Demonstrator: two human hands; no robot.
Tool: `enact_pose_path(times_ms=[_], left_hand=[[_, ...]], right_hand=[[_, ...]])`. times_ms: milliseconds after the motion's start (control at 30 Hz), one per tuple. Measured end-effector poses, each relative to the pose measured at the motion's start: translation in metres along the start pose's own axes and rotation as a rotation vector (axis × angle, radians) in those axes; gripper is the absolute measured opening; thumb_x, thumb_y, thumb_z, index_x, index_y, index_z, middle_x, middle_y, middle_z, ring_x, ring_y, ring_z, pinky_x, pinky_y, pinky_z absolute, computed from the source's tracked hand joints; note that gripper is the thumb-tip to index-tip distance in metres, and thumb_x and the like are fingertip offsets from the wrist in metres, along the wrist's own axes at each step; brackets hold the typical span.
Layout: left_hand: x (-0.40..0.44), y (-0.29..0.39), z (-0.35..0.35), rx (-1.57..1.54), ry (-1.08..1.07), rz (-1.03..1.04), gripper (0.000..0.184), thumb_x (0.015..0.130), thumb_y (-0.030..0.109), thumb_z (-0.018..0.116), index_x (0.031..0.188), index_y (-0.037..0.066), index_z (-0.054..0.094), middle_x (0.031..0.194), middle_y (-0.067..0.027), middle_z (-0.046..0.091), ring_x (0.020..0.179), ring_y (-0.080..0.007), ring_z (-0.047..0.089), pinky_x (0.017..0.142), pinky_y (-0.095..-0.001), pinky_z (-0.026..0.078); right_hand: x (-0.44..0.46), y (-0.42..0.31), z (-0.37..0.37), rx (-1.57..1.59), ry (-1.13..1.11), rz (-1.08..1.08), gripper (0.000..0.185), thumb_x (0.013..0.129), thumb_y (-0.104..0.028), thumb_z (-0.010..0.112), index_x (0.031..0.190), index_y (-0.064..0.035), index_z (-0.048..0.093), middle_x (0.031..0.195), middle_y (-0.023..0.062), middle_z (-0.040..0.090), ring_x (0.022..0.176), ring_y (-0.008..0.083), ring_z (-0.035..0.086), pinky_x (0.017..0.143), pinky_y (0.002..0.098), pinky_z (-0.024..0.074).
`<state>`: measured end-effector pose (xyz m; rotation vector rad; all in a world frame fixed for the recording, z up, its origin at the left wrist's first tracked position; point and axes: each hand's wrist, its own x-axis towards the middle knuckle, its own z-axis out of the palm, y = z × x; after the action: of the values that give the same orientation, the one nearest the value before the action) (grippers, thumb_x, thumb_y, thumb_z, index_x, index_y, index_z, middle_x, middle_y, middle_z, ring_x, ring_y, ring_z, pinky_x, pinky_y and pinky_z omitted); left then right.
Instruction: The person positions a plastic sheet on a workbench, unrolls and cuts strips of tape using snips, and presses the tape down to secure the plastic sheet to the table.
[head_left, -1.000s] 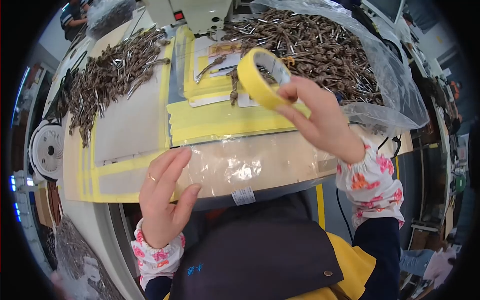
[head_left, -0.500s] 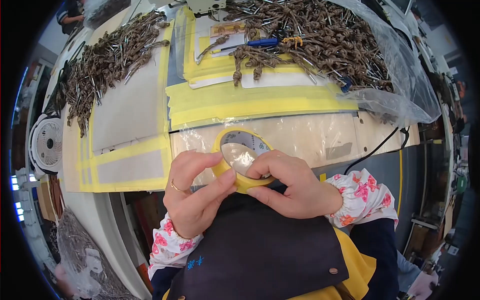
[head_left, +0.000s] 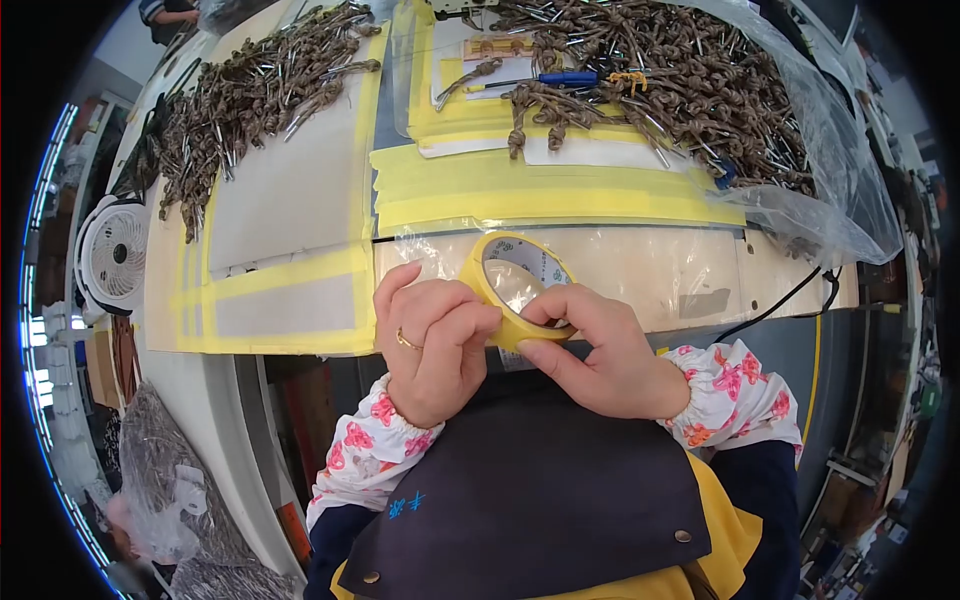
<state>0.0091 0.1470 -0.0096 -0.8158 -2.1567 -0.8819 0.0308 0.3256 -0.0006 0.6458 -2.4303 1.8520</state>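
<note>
A roll of yellow adhesive tape [head_left: 483,297], with a printed grey cardboard core, is held up in front of my apron at the near edge of the table. My right hand [head_left: 625,352] grips its right side, fingers hooked into the core and thumb against the outside. On the left side of the roll, my left hand [head_left: 437,345], with a ring on one finger, is closed, its fingers curled and their tips against the tape. Whether those tips pinch a loose tape end is hidden.
Brown knotted cords with metal tips are heaped at the left [head_left: 250,110] and the right [head_left: 690,80]. A blue-handled screwdriver [head_left: 568,78] lies by the right heap, with clear plastic sheeting [head_left: 850,150] beyond. Yellow tape strips [head_left: 540,195] cover the worktop. A white fan [head_left: 115,255] stands left.
My left hand's fingers, more spread before, have curled in against the left side of the roll. The right hand keeps its grip. The camera view has shifted slightly.
</note>
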Motion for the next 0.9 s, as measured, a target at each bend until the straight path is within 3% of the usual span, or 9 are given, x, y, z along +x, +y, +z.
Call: enact_pose_path(times_ms=[133, 233, 333, 433, 533, 633, 733, 900], left_hand=[[-0.004, -0.001, -0.002, -0.054, 0.000, -0.033, 0.023, 0.072, 0.003, 0.069, 0.092, 0.008, 0.059, 0.088, -0.0050, 0.058, 0.080, -0.0212, 0.056, 0.087, -0.0418, 0.042], [0.002, 0.011, -0.002, -0.239, 0.079, -0.251, 0.022, 0.072, 0.003, 0.070, 0.091, 0.007, 0.060, 0.091, -0.0075, 0.059, 0.085, -0.0232, 0.057, 0.086, -0.0425, 0.043], [0.009, 0.010, -0.010, -0.262, 0.012, -0.352, 0.021, 0.071, 0.002, 0.071, 0.090, 0.005, 0.061, 0.094, -0.0091, 0.060, 0.086, -0.0251, 0.058, 0.086, -0.0428, 0.044], [0.005, -0.001, -0.011, -0.150, -0.008, -0.078, 0.017, 0.072, 0.000, 0.070, 0.086, 0.004, 0.062, 0.090, -0.0087, 0.061, 0.082, -0.0250, 0.059, 0.085, -0.0378, 0.045], [0.004, -0.002, -0.013, -0.117, 0.036, -0.079, 0.016, 0.072, -0.002, 0.069, 0.085, 0.002, 0.061, 0.086, -0.0089, 0.061, 0.079, -0.0247, 0.059, 0.079, -0.0322, 0.047], [-0.006, -0.007, -0.016, -0.244, 0.031, -0.268, 0.014, 0.073, -0.002, 0.069, 0.083, 0.002, 0.059, 0.084, -0.0094, 0.061, 0.078, -0.0234, 0.059, 0.072, -0.0286, 0.048], [-0.023, -0.008, -0.025, -0.302, -0.034, -0.422, 0.008, 0.078, -0.003, 0.063, 0.082, 0.001, 0.057, 0.085, -0.0102, 0.060, 0.077, -0.0200, 0.058, 0.068, -0.0264, 0.046], [-0.056, -0.038, -0.060, -0.362, 0.075, -0.723, 0.005, 0.086, 0.003, 0.058, 0.087, -0.001, 0.056, 0.093, -0.0081, 0.058, 0.082, -0.0135, 0.053, 0.075, -0.0233, 0.041]], right_hand=[[0.005, -0.001, -0.003, -0.077, 0.033, -0.113, 0.019, 0.076, -0.007, 0.067, 0.090, -0.0040, 0.055, 0.079, 0.0063, 0.059, 0.065, 0.0240, 0.054, 0.063, 0.0336, 0.0407], [0.008, -0.003, -0.004, -0.103, 0.045, -0.135, 0.019, 0.075, -0.007, 0.067, 0.089, -0.0044, 0.055, 0.077, 0.0052, 0.060, 0.064, 0.0231, 0.054, 0.061, 0.0330, 0.0402], [0.009, -0.002, -0.004, -0.088, 0.062, -0.136, 0.019, 0.075, -0.008, 0.067, 0.089, -0.0044, 0.055, 0.077, 0.0055, 0.060, 0.064, 0.0232, 0.055, 0.060, 0.0328, 0.0401], [0.010, -0.004, -0.002, -0.090, 0.050, -0.131, 0.019, 0.075, -0.009, 0.068, 0.089, -0.0044, 0.055, 0.078, 0.0057, 0.060, 0.064, 0.0233, 0.055, 0.061, 0.0324, 0.0406], [0.013, -0.008, -0.004, -0.194, -0.026, -0.199, 0.020, 0.076, -0.014, 0.068, 0.088, -0.0052, 0.056, 0.076, 0.0062, 0.059, 0.063, 0.0230, 0.055, 0.061, 0.0323, 0.0415], [0.013, -0.004, -0.017, -0.448, -0.124, -0.434, 0.027, 0.072, -0.016, 0.073, 0.088, -0.0041, 0.056, 0.075, 0.0056, 0.057, 0.068, 0.0224, 0.057, 0.065, 0.0314, 0.0439], [0.004, -0.001, -0.030, -0.580, -0.260, -0.440, 0.028, 0.070, -0.019, 0.073, 0.086, -0.0045, 0.056, 0.070, 0.0047, 0.056, 0.064, 0.0215, 0.056, 0.062, 0.0318, 0.0426], [-0.016, 0.018, -0.075, -0.857, -0.210, -0.342, 0.025, 0.071, -0.021, 0.072, 0.082, -0.0051, 0.056, 0.066, 0.0043, 0.053, 0.059, 0.0212, 0.054, 0.058, 0.0311, 0.0399]])
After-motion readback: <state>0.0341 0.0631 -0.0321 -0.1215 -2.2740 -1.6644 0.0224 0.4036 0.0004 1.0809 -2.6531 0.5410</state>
